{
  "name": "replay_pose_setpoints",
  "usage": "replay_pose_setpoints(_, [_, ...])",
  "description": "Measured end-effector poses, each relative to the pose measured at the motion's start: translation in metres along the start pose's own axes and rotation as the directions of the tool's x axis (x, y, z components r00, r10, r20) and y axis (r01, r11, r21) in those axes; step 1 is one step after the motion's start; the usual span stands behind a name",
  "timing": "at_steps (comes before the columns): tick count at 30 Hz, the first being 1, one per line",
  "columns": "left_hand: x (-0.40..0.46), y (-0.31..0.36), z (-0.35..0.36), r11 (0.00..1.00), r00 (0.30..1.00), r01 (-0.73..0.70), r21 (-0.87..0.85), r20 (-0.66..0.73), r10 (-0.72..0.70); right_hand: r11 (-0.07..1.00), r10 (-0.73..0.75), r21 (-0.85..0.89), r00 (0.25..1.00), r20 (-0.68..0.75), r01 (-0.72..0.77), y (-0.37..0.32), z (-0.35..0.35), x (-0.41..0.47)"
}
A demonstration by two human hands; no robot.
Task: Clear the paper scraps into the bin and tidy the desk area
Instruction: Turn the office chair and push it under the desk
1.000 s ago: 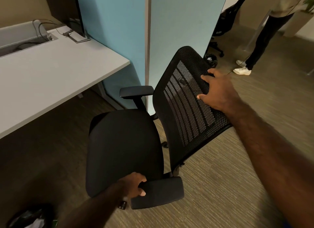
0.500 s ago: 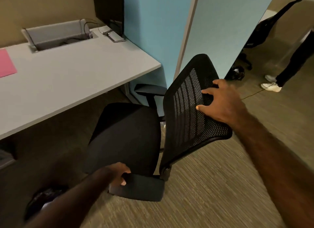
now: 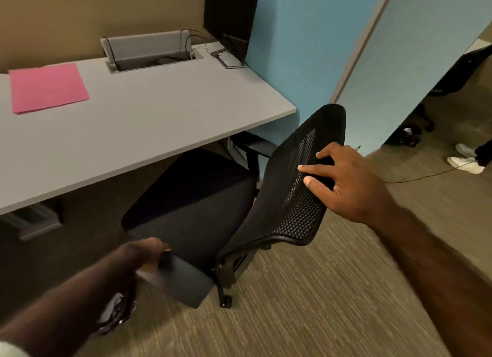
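Observation:
A black office chair (image 3: 197,197) stands on the carpet with the front of its seat under the grey desk (image 3: 138,127). My right hand (image 3: 343,183) lies over the top edge of the mesh backrest (image 3: 295,197), fingers curled on it. My left hand (image 3: 145,253) grips the near armrest (image 3: 181,282). A bin (image 3: 117,314) with a dark liner and pale scraps shows on the floor, mostly hidden under my left forearm. A pink sheet of paper (image 3: 45,88) lies flat on the desk at the far left.
A dark monitor (image 3: 230,18) stands at the desk's back right, beside an open cable tray (image 3: 149,50). Blue partition panels (image 3: 306,50) close off the right. Beyond them stand another chair's base (image 3: 407,135) and a person's white shoes (image 3: 466,162); a thin cable crosses the carpet.
The chair has rolled toward the desk and turned, its seat now partly under the desktop. Both hands kept their hold. My view swung left, bringing the pink sheet in.

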State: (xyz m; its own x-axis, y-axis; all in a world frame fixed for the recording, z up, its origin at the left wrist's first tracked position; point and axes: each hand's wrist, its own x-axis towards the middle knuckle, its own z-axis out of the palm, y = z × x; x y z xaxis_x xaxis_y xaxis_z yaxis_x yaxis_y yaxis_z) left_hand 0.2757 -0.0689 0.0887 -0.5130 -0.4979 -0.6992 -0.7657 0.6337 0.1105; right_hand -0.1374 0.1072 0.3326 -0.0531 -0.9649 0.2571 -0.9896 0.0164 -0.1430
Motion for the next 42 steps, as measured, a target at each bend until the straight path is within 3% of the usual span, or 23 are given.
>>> replay_pose_setpoints(3, [-0.023,-0.029,-0.004,0.975,0.997,0.071,0.209,-0.024,-0.067,0.989,-0.135,-0.067,0.990,-0.043,0.132,-0.033,0.014,0.017])
replay_pose_setpoints(4, [-0.033,-0.033,-0.006,0.974,0.991,0.113,0.198,-0.093,-0.096,0.986,-0.161,-0.045,0.986,-0.047,0.159,-0.042,0.019,0.021])
replay_pose_setpoints(7, [-0.057,-0.032,-0.011,0.977,0.955,0.193,-0.084,-0.212,-0.207,0.969,-0.239,0.047,0.970,-0.048,0.241,-0.077,0.035,0.040])
replay_pose_setpoints(9, [-0.077,-0.023,-0.018,0.917,0.933,0.133,-0.377,-0.264,-0.244,0.966,-0.245,0.072,0.968,-0.050,0.248,-0.101,0.045,0.051])
replay_pose_setpoints(11, [-0.100,-0.009,-0.026,0.762,0.938,-0.009,-0.648,-0.271,-0.219,0.975,-0.208,0.067,0.975,-0.075,0.213,-0.123,0.052,0.057])
replay_pose_setpoints(13, [-0.120,0.001,-0.032,0.581,0.944,-0.123,-0.805,-0.276,-0.181,0.984,-0.167,0.048,0.981,-0.096,0.172,-0.145,0.058,0.060])
replay_pose_setpoints(17, [-0.147,-0.005,-0.052,0.175,0.930,-0.283,-0.943,-0.314,-0.189,0.995,-0.097,0.012,0.989,-0.116,0.099,-0.194,0.068,0.073])
replay_pose_setpoints(19, [-0.156,-0.009,-0.062,0.088,0.912,-0.334,-0.938,-0.345,-0.221,0.998,-0.063,-0.002,0.990,-0.127,0.063,-0.215,0.072,0.080])
replay_pose_setpoints(23, [-0.167,-0.018,-0.075,0.040,0.877,-0.400,-0.916,-0.395,-0.274,0.999,-0.037,-0.040,0.987,-0.159,0.031,-0.244,0.079,0.090])
replay_pose_setpoints(36, [-0.163,-0.066,-0.089,0.101,0.841,-0.411,-0.906,-0.420,-0.342,0.996,0.020,-0.084,0.981,-0.192,-0.037,-0.286,0.094,0.118])
replay_pose_setpoints(42, [-0.163,-0.077,-0.096,0.134,0.834,-0.409,-0.903,-0.430,-0.346,0.994,-0.084,-0.071,0.992,-0.092,0.078,-0.286,0.093,0.133])
